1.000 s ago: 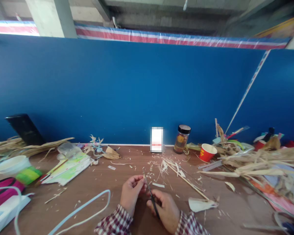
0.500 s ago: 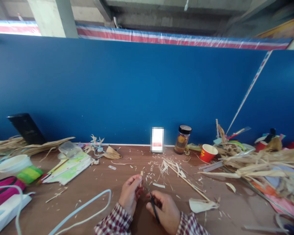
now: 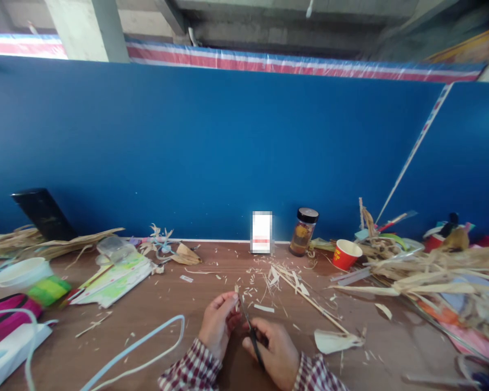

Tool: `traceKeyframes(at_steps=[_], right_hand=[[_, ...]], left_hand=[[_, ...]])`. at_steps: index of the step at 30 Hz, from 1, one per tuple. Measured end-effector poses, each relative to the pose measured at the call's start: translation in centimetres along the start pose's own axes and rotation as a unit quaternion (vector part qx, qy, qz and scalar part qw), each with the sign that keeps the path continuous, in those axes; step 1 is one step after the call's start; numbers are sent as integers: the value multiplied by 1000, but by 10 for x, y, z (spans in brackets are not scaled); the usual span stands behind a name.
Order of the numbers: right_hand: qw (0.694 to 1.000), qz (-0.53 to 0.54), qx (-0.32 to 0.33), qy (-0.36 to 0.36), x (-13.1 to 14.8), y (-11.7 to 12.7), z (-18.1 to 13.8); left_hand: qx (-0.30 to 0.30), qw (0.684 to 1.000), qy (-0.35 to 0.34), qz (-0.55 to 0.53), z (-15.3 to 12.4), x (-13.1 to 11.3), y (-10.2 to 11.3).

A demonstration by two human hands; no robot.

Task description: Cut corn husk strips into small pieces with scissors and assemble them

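Observation:
My left hand [image 3: 219,321] pinches a small pale straw piece [image 3: 236,289] upright between thumb and fingers, low at the middle of the brown table [image 3: 158,315]. My right hand [image 3: 274,348] is closed round black scissors [image 3: 250,329]. Their blades point up and left, and the tips meet the straw piece just under my left fingertips. Both wrists wear red checked sleeves. Straw scraps [image 3: 269,279] lie scattered just beyond the hands.
A light blue cord [image 3: 146,347] loops at the left. A white bowl [image 3: 20,271], green tape [image 3: 49,289] and papers [image 3: 114,277] sit farther left. A dark-lidded jar [image 3: 303,232], a red cup [image 3: 345,254] and a heap of dried husks [image 3: 432,269] stand right. A blue wall closes the back.
The scissors' blades have shifted slightly against the straw piece. My left hand has dropped a little and the straw tip sits lower. Nothing else on the table has moved.

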State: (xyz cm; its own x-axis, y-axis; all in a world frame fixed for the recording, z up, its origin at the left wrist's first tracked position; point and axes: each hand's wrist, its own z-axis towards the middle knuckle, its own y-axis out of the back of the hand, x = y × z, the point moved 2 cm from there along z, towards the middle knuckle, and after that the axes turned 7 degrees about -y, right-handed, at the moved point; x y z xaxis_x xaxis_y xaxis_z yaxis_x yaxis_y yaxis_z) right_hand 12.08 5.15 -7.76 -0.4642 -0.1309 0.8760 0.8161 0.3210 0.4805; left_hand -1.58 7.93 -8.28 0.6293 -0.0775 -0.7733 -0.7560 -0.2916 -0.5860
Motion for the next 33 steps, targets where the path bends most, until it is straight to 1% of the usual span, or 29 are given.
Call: traceKeyframes(at_steps=[26,30,33], right_hand=[[1000,13,5,-17,-4,-2,0],[998,41,26,-29,-2,-2,0],[997,59,27,-37,-3,-3,1]], left_hand=[[3,1000,12,-1,-2,0,0],[7,1000,9,-5,-2,0,0],[6,1000,10,-3,-1,1,1]])
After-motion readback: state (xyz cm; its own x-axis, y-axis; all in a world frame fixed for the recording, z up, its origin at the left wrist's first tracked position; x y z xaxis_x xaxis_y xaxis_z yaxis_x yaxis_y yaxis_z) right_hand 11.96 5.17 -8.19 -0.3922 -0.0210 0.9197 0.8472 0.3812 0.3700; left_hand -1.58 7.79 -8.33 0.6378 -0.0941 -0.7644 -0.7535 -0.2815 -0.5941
